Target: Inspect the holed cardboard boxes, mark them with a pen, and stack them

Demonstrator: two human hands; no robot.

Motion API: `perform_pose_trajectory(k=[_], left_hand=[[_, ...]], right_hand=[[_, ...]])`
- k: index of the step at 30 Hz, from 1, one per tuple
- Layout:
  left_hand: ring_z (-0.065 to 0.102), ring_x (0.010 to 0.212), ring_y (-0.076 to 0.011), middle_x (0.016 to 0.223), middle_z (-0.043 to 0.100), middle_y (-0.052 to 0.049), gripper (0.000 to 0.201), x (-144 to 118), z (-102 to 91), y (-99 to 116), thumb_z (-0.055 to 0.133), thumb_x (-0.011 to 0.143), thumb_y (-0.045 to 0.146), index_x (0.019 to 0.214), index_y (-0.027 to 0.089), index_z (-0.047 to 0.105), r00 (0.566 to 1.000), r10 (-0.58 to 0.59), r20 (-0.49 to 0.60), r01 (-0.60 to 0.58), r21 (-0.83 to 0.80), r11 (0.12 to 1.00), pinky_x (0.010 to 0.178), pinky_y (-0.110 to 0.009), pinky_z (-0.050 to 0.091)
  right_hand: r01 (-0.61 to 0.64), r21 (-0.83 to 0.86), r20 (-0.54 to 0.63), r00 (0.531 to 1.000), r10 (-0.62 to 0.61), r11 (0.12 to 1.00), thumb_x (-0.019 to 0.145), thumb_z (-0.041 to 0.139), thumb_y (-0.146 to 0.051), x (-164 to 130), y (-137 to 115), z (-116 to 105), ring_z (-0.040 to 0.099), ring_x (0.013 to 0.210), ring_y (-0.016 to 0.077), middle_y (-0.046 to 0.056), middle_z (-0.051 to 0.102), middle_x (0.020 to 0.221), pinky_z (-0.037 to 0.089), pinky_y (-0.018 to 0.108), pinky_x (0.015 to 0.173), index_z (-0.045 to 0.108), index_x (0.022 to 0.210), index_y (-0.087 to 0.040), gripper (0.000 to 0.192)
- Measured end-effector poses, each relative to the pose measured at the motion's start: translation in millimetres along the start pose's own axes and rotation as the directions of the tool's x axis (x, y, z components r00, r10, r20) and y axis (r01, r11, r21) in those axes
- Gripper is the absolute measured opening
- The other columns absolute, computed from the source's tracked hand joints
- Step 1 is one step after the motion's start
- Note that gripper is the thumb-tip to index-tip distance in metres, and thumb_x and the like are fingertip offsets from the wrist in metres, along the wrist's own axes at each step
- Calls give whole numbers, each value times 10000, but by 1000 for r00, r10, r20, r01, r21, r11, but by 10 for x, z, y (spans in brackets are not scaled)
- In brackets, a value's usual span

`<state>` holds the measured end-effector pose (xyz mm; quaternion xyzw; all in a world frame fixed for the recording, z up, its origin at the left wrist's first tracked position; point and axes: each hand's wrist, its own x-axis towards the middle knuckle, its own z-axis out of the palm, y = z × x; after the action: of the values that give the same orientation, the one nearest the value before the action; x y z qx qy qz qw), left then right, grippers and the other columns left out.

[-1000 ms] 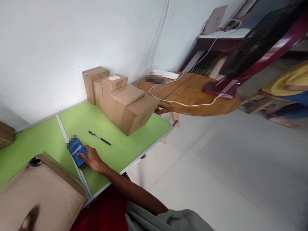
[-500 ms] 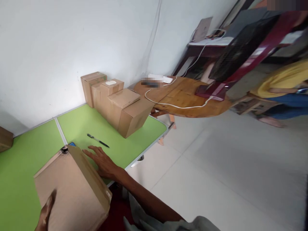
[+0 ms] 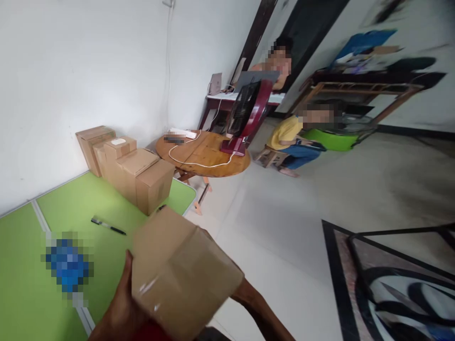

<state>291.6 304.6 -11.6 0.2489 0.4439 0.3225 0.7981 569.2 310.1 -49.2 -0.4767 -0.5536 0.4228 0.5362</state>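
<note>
Thumb raised, the bare left hand (image 3: 121,300) has hold of the left side of a brown, tape-sealed cardboard box (image 3: 185,270); its thumb stands against the cardboard and its other fingers are out of sight. The right forearm (image 3: 265,310) slants up from the bottom edge to the box's right corner, where the right hand (image 3: 245,286) is mostly hidden behind the box, so how far its fingers are open cannot be told. The box is tilted, with a glossy taped face towards the camera and a dark-marked corner pointing away towards a row of brown cardboard boxes (image 3: 124,175). Its longest visible edge climbs from beside the left hand up to the right; foreshortening leaves its true long axis unclear. It is held before the near right side of a green-topped, pale-edged table (image 3: 21,246), right of a slim black-and-clear pen (image 3: 108,226).
</note>
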Motion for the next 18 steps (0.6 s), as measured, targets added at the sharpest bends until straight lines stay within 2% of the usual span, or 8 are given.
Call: perform_pose_trajectory(k=[2,3,5,8,10,13,16,18], left_hand=[[762,1218,-437,1308,805,-212,1135,201,182,90,573,758,1111,1425,211,749,982,-57,182,53,24,998,998,-594,631],[752,1155,-410,1295,786,-215,1133,310,255,142,557,764,1114,1403,198,742,971,-71,227,61,52,997,935,-569,642],[714,1066,-365,1262,739,-229,1086,534,357,242,523,806,1099,1287,152,747,974,-76,214,54,106,993,831,-519,645],[679,1126,-358,1311,670,-253,1000,841,417,377,530,879,1035,1224,114,711,990,-49,129,33,124,992,846,-492,645],[661,1238,-368,1382,638,-268,958,999,427,453,560,927,975,1305,101,669,996,-13,88,3,118,993,935,-485,640],[621,1391,-366,1448,609,-301,942,1171,450,520,549,983,915,1372,59,620,997,15,71,-21,98,995,1117,-449,591],[596,1465,-374,1507,589,-328,951,1248,466,479,526,995,905,1391,45,617,996,24,82,-31,82,996,1204,-442,544],[598,1481,-399,1555,575,-326,947,1196,425,391,594,966,898,1431,73,618,996,38,82,-45,76,996,1195,-495,550]], right_hand=[[-14,-18,-56,998,13,1000,796,952,-735,106,-76,-149,686,1412,469,212,728,1520,625,655,1134,744,1507,-295,862],[-30,-40,-73,997,27,999,795,949,-727,189,-102,-201,708,1369,460,211,743,1497,632,648,1113,749,1482,-276,846],[-69,-102,-98,993,59,992,830,907,-710,404,-110,-257,736,1305,426,195,770,1453,646,613,1076,759,1418,-245,764],[-106,-206,-133,988,80,973,885,830,-675,768,9,-245,734,1270,376,184,775,1433,660,537,996,729,1398,-224,691],[-123,-206,-147,985,94,971,861,830,-690,973,149,-207,713,1288,364,206,739,1485,653,510,975,669,1475,-219,790],[-142,-116,-146,981,124,983,811,795,-807,1178,339,-166,683,1362,363,240,682,1554,640,516,1011,551,1598,-216,1014],[-153,-54,-114,983,146,987,808,743,-881,1243,418,-150,666,1432,354,242,644,1613,624,534,1074,493,1637,-236,1080],[-173,-17,-148,975,169,985,759,778,-900,1167,430,-132,679,1428,375,250,608,1655,625,568,1081,504,1619,-252,1111]])
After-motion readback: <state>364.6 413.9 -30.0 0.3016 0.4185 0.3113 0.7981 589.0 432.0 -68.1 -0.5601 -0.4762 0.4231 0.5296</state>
